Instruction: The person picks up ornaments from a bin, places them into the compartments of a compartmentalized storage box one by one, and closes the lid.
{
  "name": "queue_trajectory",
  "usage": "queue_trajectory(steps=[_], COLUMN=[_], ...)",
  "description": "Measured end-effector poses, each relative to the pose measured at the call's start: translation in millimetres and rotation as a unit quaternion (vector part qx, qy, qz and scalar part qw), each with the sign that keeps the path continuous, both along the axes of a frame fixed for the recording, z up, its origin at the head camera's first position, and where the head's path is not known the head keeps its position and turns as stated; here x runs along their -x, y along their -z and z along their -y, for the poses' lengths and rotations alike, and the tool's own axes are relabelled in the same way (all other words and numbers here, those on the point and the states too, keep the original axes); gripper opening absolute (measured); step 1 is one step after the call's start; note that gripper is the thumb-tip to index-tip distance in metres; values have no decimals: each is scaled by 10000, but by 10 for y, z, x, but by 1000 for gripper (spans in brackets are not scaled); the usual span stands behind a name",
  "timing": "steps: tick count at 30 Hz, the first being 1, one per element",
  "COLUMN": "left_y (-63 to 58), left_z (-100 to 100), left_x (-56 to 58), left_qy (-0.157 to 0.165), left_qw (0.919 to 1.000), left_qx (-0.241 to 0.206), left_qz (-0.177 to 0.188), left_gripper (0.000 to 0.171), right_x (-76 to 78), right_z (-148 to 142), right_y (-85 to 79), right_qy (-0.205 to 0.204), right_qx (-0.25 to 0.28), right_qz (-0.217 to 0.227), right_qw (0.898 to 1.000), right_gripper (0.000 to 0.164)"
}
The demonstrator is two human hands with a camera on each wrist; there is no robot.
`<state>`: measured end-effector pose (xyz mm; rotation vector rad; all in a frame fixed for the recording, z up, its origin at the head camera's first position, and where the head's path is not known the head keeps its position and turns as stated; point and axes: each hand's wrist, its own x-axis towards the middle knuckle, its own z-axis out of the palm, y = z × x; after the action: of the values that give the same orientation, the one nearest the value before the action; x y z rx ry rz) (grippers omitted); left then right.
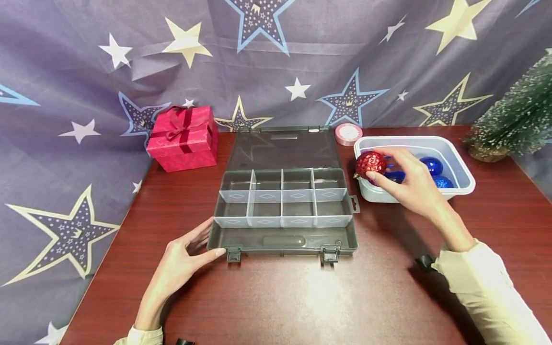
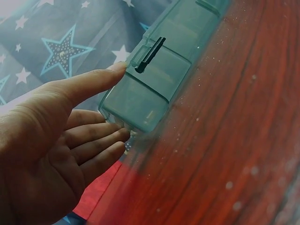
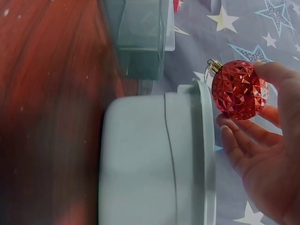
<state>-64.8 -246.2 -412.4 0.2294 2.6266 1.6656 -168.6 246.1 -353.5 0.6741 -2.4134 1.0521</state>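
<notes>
Between thumb and fingers, my right hand (image 1: 409,184) holds a faceted red Christmas bauble (image 1: 371,164) over the left end of a white plastic tub (image 1: 467,184). In the right wrist view the bauble (image 3: 240,90) shows its gold cap and hanging loop, level with the tub's rim (image 3: 208,154). Blue baubles (image 1: 431,166) lie inside the tub, partly hidden by the hand. My left hand (image 1: 174,263) rests at the near left corner of a grey see-through compartment box (image 1: 282,239), its thumb on the front edge and its fingers extended along the side. The box's lid (image 1: 284,148) lies back, and its divided compartments show nothing inside.
A red gift box (image 1: 183,139) with a ribbon stands at the back left. Behind the tub's left corner lies a pink ribbon roll (image 1: 348,134). A small frosted tree (image 1: 517,110) stands at the far right, and a star-patterned cloth (image 1: 276,72) hangs behind the table.
</notes>
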Motion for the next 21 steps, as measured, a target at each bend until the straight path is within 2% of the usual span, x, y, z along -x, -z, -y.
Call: queue_trajectory(steps=[11, 21], left_y=[20, 43], left_z=[7, 27], left_x=[1, 0], left_qy=[20, 15], left_qw=[9999, 10000], left_qx=[7, 22], left_qz=[-109, -70], left_gripper=[72, 75], right_x=[143, 247], right_z=[208, 366], right_y=[58, 104], right_qy=[-283, -407], right_qx=[-401, -719], right_qz=[-45, 300], right_qw=[9988, 9961], right_gripper=[57, 54])
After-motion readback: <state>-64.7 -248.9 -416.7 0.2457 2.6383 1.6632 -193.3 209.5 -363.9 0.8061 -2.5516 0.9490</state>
